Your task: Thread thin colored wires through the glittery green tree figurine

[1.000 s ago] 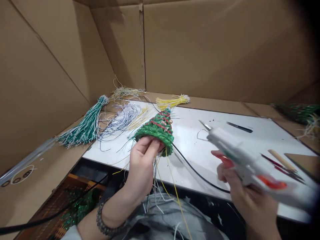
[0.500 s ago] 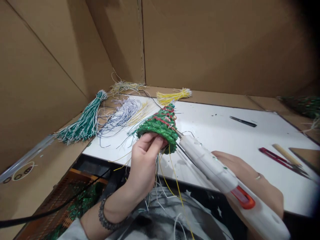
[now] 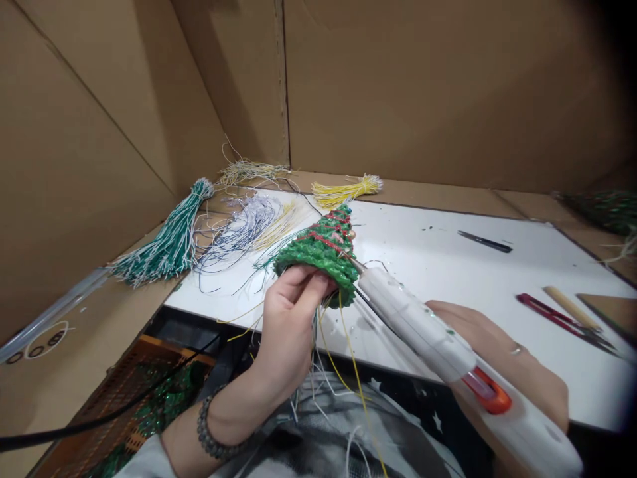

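My left hand (image 3: 286,318) is closed round the base of a small green glittery Christmas tree (image 3: 321,249) with red trim, held tilted above the white board (image 3: 448,272). Thin yellow, white and green wires (image 3: 343,352) hang from the tree's underside. My right hand (image 3: 502,365) grips a white hot glue gun (image 3: 448,352) with an orange trigger. The gun's metal nozzle (image 3: 355,264) touches the tree's right side near its base.
Bundles of green (image 3: 166,245), white-blue (image 3: 241,229) and yellow wires (image 3: 343,192) lie at the back left. A black tool (image 3: 485,241), red snips (image 3: 552,315) and a wooden stick (image 3: 570,307) lie on the right. Cardboard walls enclose the bench. An orange crate (image 3: 124,425) sits below left.
My right hand has swung the glue gun leftward from over the board until its nozzle met the tree. The left hand kept hold of the tree, shifting it slightly.
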The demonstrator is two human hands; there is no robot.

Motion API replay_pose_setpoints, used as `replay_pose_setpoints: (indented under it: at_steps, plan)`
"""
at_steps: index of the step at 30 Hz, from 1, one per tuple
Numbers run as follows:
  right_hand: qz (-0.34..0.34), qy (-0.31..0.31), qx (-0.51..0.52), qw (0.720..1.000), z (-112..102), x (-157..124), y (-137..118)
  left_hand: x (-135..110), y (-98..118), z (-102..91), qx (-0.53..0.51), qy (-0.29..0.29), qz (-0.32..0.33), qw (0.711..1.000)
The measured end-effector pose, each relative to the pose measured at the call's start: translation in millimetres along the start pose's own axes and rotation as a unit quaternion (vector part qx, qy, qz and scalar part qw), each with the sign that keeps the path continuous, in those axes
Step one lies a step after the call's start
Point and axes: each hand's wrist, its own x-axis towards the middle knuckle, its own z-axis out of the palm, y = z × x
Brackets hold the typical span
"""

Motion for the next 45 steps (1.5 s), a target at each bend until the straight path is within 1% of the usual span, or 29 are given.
replay_pose_setpoints:
  at_steps: [1, 4, 9, 12, 14, 17, 21, 27, 33, 37, 42, 45]
  plan:
    - [0.011, 0.002, -0.001, 1.000, 0, 1, -2, 0, 0, -0.1, 0.001, -0.001, 0.000, 1.000]
    - [0.016, -0.003, -0.003, 1.000, -1, 5, -6, 0, 0, -0.1, 0.005, -0.001, -0.002, 1.000]
    - [-0.017, 0.013, -0.070, 0.997, -5, 9, 0, 0, 0, 0.0, 0.001, -0.003, 0.005, 1.000]
    - [-0.031, 0.019, -0.085, 0.996, -6, 9, 2, 0, 0, -0.3, -0.004, -0.006, 0.007, 1.000]
    - [-0.018, -0.003, -0.071, 0.997, -6, 7, 0, 0, 0, -0.5, -0.007, -0.007, 0.008, 1.000]
    - [0.029, -0.044, -0.047, 0.997, -5, 4, -5, -1, 0, -0.6, -0.010, -0.007, 0.011, 1.000]
    - [0.054, -0.055, -0.031, 0.997, -5, 0, -9, -1, 1, -0.5, -0.007, -0.014, 0.016, 1.000]
    - [0.080, -0.070, -0.028, 0.994, -6, -5, -7, -1, 0, -0.2, -0.002, -0.012, 0.019, 1.000]
    - [0.029, -0.073, -0.074, 0.994, -3, -6, 0, -1, 1, -0.2, -0.001, -0.009, 0.017, 1.000]
    - [0.026, -0.075, -0.069, 0.995, -4, -5, -2, -1, 1, -0.8, 0.000, -0.005, 0.019, 1.000]
    - [0.057, -0.077, -0.051, 0.994, -7, -6, -4, -2, 0, -1.1, 0.002, -0.001, 0.019, 1.000]
    - [0.102, -0.074, -0.064, 0.990, -7, -5, -8, -2, 0, -0.6, 0.006, 0.002, 0.021, 1.000]
